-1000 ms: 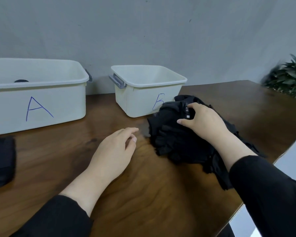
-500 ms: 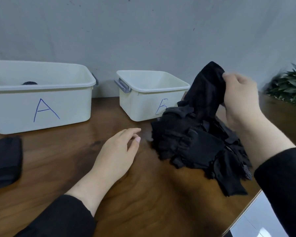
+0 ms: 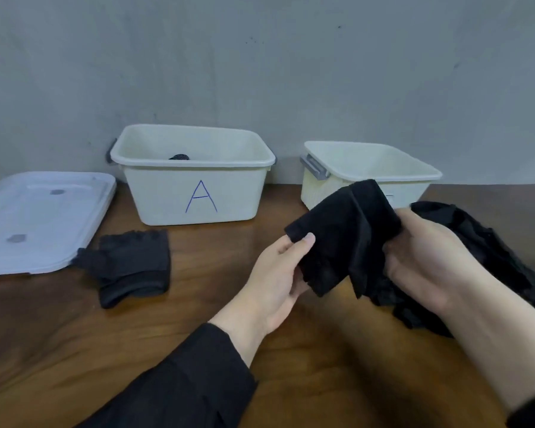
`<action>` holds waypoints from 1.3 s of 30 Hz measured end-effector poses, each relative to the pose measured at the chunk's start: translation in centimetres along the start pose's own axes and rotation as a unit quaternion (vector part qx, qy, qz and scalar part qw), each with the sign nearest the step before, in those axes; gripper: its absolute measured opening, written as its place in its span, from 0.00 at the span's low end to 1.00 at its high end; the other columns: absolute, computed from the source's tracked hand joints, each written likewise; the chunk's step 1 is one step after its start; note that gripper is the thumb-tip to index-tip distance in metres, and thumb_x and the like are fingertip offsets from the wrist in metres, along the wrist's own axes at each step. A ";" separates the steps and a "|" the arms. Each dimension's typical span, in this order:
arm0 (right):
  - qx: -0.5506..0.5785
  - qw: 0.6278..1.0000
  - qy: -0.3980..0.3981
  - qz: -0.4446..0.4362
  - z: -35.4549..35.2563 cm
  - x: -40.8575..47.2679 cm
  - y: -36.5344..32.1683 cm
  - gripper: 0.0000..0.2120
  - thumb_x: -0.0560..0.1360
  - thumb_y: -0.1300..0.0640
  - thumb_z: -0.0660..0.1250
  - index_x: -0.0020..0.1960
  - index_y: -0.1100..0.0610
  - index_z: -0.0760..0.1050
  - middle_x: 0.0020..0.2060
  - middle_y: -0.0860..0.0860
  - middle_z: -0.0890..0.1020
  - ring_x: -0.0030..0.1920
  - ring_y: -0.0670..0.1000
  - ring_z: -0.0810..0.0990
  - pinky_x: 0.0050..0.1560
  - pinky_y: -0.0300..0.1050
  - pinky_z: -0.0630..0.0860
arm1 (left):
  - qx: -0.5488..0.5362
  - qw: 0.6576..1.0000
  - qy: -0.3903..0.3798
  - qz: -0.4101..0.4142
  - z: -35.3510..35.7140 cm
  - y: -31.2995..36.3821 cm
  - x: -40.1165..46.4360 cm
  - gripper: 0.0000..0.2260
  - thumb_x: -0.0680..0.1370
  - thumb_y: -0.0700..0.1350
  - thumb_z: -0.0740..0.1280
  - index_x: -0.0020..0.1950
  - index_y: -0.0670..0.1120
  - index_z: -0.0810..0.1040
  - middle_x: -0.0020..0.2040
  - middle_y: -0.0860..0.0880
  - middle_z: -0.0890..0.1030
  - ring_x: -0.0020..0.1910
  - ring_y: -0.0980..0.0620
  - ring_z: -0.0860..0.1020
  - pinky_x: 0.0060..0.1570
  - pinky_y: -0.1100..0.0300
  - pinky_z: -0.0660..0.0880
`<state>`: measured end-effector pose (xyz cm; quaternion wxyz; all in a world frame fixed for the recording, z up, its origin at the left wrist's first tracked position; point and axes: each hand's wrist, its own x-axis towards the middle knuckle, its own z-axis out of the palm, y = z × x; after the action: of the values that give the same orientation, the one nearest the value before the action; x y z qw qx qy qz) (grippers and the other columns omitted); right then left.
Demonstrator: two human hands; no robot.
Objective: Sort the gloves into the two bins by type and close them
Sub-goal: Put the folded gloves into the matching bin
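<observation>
Both hands hold one black glove (image 3: 340,233) above the table, in front of the right bin. My left hand (image 3: 278,276) pinches its left corner between thumb and fingers. My right hand (image 3: 426,257) grips its right side. A pile of black gloves (image 3: 482,251) lies on the table behind and right of my right hand. The cream bin marked A (image 3: 195,177) stands open at the back with a dark item (image 3: 179,157) inside. The second cream bin (image 3: 374,171) stands open to its right, its letter hidden by the held glove.
A white lid (image 3: 40,217) lies flat at the far left of the brown wooden table (image 3: 74,335). A separate black glove (image 3: 130,264) lies on the table beside the lid, in front of bin A. A grey wall stands close behind the bins.
My right hand lifted a glove off the pile and brought it down between both hands. My left hand rose from the table and took hold of it. The view swung left, showing the lid.
</observation>
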<state>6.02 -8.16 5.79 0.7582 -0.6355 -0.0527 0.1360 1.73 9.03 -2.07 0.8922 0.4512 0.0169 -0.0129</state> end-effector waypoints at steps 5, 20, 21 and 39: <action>-0.144 0.988 -0.034 -0.034 1.2 0.0 1.3 0.16 0.82 0.43 0.61 0.59 0.50 0.82 0.54 0.54 0.86 0.57 0.54 0.85 0.64 0.60 0.76 | 0.107 0.981 0.139 0.082 -2.7 1.4 -1.3 0.08 0.82 0.47 0.66 0.59 0.50 0.82 0.54 0.51 0.86 0.55 0.52 0.83 0.61 0.49 0.78; -0.113 0.987 -0.111 0.018 9.1 1.9 8.4 0.10 0.80 0.59 0.68 0.60 0.57 0.80 0.50 0.53 0.87 0.42 0.52 0.86 0.42 0.45 0.82 | 0.611 0.696 0.290 0.241 -13.3 8.0 -9.5 0.08 0.81 0.52 0.65 0.58 0.54 0.81 0.49 0.62 0.79 0.50 0.62 0.76 0.50 0.69 0.74; -0.185 0.978 -0.092 0.003 9.2 2.1 9.2 0.10 0.80 0.57 0.68 0.61 0.55 0.80 0.48 0.50 0.87 0.41 0.51 0.86 0.43 0.45 0.83 | 0.648 0.670 0.288 0.221 -14.2 8.5 -10.0 0.10 0.81 0.52 0.66 0.60 0.53 0.80 0.49 0.61 0.78 0.50 0.61 0.75 0.52 0.66 0.73; -0.573 0.747 -0.167 -0.293 8.9 2.9 12.5 0.13 0.77 0.52 0.71 0.62 0.45 0.81 0.55 0.36 0.79 0.59 0.44 0.77 0.56 0.32 0.67 | 0.730 0.629 0.250 0.097 -16.5 10.1 -11.3 0.16 0.82 0.56 0.61 0.69 0.55 0.77 0.63 0.58 0.79 0.63 0.57 0.73 0.67 0.56 0.69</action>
<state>4.83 3.08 -5.05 0.2336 -0.8708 -0.4302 -0.0449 -9.50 28.36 -3.23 0.2291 0.9396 0.1801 0.1792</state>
